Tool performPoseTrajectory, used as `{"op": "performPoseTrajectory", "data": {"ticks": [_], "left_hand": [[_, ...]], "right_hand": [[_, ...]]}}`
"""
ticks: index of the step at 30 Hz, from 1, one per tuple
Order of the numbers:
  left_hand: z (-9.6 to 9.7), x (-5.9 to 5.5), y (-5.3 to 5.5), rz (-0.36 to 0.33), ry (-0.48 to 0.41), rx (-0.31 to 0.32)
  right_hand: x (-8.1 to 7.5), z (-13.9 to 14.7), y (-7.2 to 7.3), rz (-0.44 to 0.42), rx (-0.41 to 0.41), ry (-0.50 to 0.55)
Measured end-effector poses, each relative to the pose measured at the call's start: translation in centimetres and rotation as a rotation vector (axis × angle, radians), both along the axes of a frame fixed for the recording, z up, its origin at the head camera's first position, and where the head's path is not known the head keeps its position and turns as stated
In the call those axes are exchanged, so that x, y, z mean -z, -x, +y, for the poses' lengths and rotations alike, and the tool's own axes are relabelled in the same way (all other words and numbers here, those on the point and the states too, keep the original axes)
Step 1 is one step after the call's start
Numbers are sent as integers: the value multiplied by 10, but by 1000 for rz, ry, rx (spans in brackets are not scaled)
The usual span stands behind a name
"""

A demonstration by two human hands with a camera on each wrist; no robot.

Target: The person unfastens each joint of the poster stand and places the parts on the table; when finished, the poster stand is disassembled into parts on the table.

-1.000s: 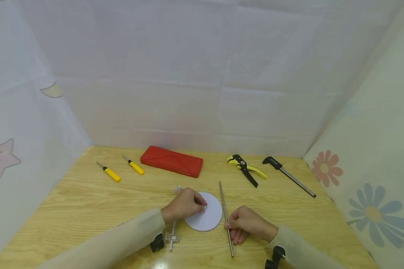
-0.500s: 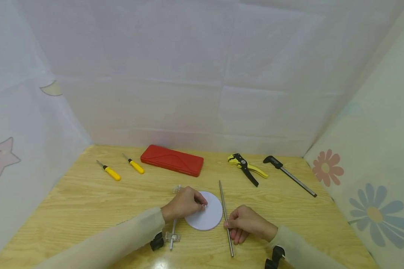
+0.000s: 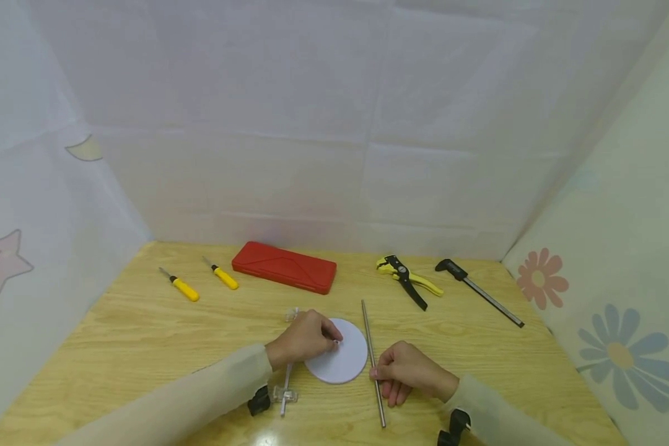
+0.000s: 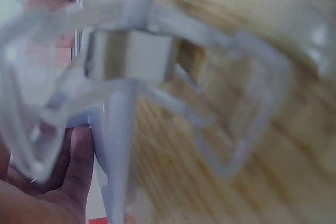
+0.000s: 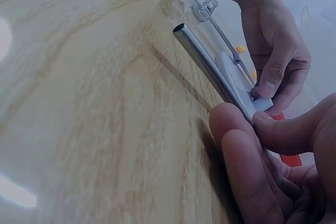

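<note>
In the head view my left hand [image 3: 306,337] is over a round white disc [image 3: 345,362], its thumb and fingers pinching a small white piece [image 5: 261,103]. From that piece runs a thin white rod [image 3: 286,375] with a clear plastic clip [image 3: 285,394] near its front end. A second clear clip [image 3: 292,314] shows behind the wrist. To the right of the disc, my right hand [image 3: 409,371] pinches a slim metal tube [image 3: 370,334] between thumb and fingers. The tube's hollow near end is raised over its shadow in the right wrist view.
Along the back of the wooden table [image 3: 117,347] lie two yellow screwdrivers [image 3: 185,289], a red case [image 3: 284,267], yellow-and-black wire strippers [image 3: 404,279] and a black-headed caliper [image 3: 482,294]. White cloth walls [image 3: 290,124] enclose the table at the back and sides.
</note>
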State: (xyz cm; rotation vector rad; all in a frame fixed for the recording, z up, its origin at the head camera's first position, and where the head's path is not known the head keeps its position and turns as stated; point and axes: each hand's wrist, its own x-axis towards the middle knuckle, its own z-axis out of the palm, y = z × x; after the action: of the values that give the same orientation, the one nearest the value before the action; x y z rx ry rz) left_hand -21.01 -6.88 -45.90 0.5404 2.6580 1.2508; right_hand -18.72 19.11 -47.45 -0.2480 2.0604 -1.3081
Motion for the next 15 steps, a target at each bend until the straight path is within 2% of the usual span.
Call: {"op": "performPoseTrajectory", "data": {"ticks": [15], "left_hand": [[0, 1, 0, 10, 2, 5]], "right_hand": [[0, 1, 1, -1, -10, -2]]}}
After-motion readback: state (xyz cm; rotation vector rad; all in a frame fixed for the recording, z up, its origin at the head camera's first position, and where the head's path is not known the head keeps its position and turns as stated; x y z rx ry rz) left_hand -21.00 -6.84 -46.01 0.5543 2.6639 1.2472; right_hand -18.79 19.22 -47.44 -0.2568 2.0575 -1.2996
